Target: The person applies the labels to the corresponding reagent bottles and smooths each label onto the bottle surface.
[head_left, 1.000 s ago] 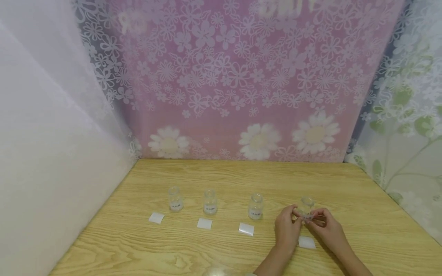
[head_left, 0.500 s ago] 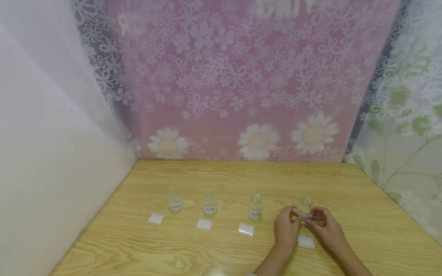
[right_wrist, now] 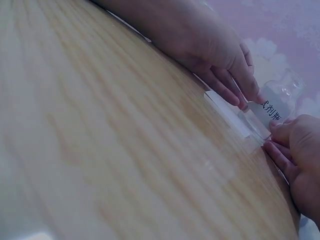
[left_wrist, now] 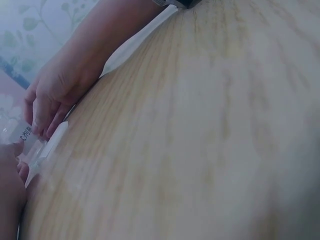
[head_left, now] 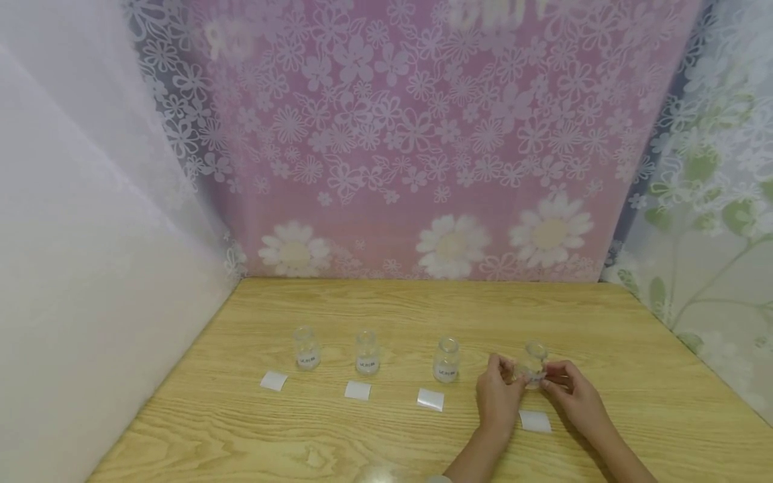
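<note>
A small clear glass bottle [head_left: 535, 352] stands at the right end of a row, between both hands. My left hand [head_left: 498, 396] holds its left side, with thumb in front and fingers reaching around. From the right, my right hand [head_left: 576, 400] grips it, fingers curled and thumb at the front. The right wrist view shows a white label [right_wrist: 270, 109] with dark printed characters against the glass, and fingertips of both hands at its two ends. Just in front of the bottle lies a white square of paper [head_left: 535, 421]. Part of the bottle's lower body is hidden by fingers.
Three more clear bottles with printed labels stand to the left: one nearest the hands [head_left: 445, 359], a middle bottle [head_left: 367, 355] and a far-left bottle [head_left: 306, 352]. White paper squares [head_left: 431, 400] lie before them. Flowered cloth [head_left: 386, 168] hangs behind the wooden table [head_left: 338, 436].
Both hands stay at the right-hand bottle. The left hand has shifted slightly left and its fingers have lifted a little; the fingertips stand somewhat farther apart around the bottle.
</note>
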Demonstrator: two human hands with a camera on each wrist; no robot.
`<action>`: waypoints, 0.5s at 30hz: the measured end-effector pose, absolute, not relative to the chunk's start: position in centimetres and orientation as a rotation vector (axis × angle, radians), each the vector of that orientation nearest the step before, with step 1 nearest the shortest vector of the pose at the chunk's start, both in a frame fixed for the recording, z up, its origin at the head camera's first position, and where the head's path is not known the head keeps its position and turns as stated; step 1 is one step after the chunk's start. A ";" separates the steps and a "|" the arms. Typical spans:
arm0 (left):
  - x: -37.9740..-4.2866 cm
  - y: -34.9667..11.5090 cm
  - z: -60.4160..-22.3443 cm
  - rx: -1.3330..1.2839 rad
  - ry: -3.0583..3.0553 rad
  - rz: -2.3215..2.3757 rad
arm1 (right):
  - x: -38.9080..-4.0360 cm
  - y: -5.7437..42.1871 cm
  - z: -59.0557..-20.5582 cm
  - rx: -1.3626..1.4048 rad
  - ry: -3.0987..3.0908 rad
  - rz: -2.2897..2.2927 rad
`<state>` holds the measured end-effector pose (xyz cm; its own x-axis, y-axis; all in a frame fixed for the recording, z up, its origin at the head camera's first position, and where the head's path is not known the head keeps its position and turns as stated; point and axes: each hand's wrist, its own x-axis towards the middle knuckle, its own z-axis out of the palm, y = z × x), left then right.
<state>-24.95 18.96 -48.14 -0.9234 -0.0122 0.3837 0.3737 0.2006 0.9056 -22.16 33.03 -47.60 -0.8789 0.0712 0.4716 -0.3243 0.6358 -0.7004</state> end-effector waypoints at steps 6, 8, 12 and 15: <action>-25.1 19.0 -48.4 -0.348 -2.160 -1.844 | -22.3 33.0 -47.7 0.190 -2.385 1.160; -25.2 19.0 -48.4 -0.360 -2.144 -1.857 | -22.3 33.1 -47.7 0.190 -2.385 1.157; -25.2 19.0 -48.5 -0.395 -2.110 -1.875 | -22.2 33.0 -47.5 0.188 -2.413 1.193; -25.2 18.9 -48.5 -0.416 -2.083 -1.907 | -22.0 32.9 -47.2 0.169 -2.451 1.272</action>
